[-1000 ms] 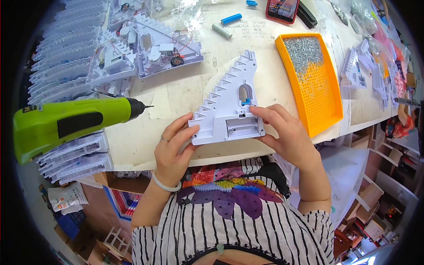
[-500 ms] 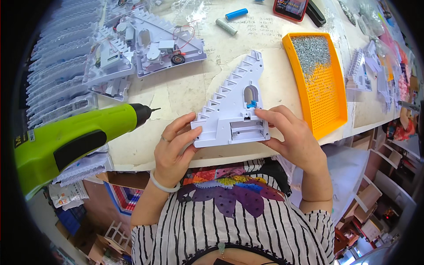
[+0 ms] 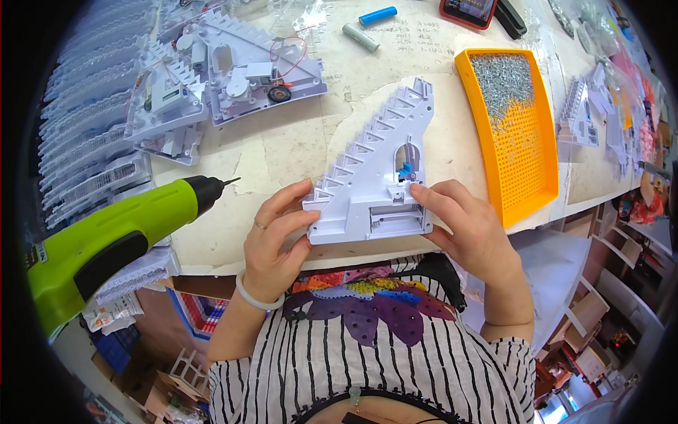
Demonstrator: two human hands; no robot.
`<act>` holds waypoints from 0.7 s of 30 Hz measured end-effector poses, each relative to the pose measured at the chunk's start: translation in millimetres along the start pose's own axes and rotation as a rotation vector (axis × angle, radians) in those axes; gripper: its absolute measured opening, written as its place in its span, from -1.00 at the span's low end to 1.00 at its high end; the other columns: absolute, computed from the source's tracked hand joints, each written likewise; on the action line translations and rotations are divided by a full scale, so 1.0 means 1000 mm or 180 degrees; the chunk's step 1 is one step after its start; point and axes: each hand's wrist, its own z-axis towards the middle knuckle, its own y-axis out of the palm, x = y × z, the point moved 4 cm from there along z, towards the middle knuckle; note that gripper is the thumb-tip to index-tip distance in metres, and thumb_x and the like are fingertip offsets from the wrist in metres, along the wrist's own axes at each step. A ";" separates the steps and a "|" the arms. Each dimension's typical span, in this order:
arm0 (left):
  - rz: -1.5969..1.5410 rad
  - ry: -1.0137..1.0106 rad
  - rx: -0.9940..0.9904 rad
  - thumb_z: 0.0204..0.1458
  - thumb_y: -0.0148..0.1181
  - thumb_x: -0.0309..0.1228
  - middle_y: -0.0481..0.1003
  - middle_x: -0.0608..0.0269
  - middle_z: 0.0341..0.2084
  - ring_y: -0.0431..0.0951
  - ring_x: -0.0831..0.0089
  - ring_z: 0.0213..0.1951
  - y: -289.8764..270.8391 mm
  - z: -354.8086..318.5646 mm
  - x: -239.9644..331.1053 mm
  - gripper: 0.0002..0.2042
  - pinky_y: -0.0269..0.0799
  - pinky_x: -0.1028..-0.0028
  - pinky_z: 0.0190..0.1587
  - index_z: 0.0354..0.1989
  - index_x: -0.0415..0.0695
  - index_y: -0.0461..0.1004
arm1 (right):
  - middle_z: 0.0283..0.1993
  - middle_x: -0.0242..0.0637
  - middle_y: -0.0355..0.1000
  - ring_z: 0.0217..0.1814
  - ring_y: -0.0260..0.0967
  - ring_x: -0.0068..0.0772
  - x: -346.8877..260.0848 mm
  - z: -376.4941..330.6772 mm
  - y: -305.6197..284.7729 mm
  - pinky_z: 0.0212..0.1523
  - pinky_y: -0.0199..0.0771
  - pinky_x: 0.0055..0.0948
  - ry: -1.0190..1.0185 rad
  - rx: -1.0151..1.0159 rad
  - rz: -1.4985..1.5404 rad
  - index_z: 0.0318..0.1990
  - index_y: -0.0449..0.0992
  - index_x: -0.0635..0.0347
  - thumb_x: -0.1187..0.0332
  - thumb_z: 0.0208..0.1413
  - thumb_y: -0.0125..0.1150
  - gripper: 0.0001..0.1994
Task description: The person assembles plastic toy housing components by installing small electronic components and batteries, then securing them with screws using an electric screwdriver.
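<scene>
A white plastic staircase-shaped toy housing [image 3: 364,187] is held between my two hands at the table's near edge, stepped side facing left. Low on its right part is an open battery compartment [image 3: 395,220], and above that a small blue piece [image 3: 405,170] shows inside an arched opening. My left hand [image 3: 277,230] grips the housing's lower left corner, thumb below and fingers on top. At the lower right, my right hand [image 3: 470,219] pinches the edge, its index finger resting on the face beside the compartment.
A green electric screwdriver [image 3: 134,237] juts in from the left. Opened housings with motors and wires [image 3: 261,78] lie behind it, near stacked white parts [image 3: 95,120]. A yellow tray [image 3: 519,155] of screws stands at right. Two battery cells [image 3: 378,15] and a phone [image 3: 470,10] lie at the back.
The housing has tilted slightly in my hands, showing more of its stepped edge, and its top has shifted right. The electric screwdriver appears a little lower and farther left.
</scene>
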 end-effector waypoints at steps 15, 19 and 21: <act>-0.0083 0.0129 0.0061 -0.18 0.27 -0.85 0.43 -0.22 0.18 0.53 -0.05 0.19 0.002 -0.001 0.002 -0.57 0.60 0.21 0.16 -0.07 -0.26 0.49 | -0.19 -0.21 0.42 -0.22 0.50 -0.14 -0.003 0.003 -0.002 -0.22 0.54 -0.24 0.0022 -0.0063 0.0035 0.17 0.46 0.20 0.58 -0.15 0.38 -0.40; -0.0093 0.0135 0.0045 -0.18 0.26 -0.86 0.44 -0.21 0.17 0.53 -0.04 0.19 0.001 0.000 0.001 -0.56 0.59 0.21 0.17 -0.07 -0.25 0.50 | -0.19 -0.20 0.41 -0.21 0.50 -0.13 -0.001 0.005 -0.003 -0.21 0.54 -0.23 0.0047 -0.0131 0.0038 0.18 0.45 0.20 0.57 -0.13 0.38 -0.40; -0.0050 0.0119 0.0004 -0.18 0.27 -0.85 0.44 -0.21 0.18 0.53 -0.04 0.19 0.000 0.000 0.001 -0.56 0.57 0.19 0.19 -0.07 -0.25 0.50 | -0.19 -0.20 0.41 -0.21 0.50 -0.13 -0.002 0.006 -0.003 -0.21 0.54 -0.23 0.0050 -0.0155 0.0037 0.18 0.45 0.20 0.56 -0.13 0.38 -0.41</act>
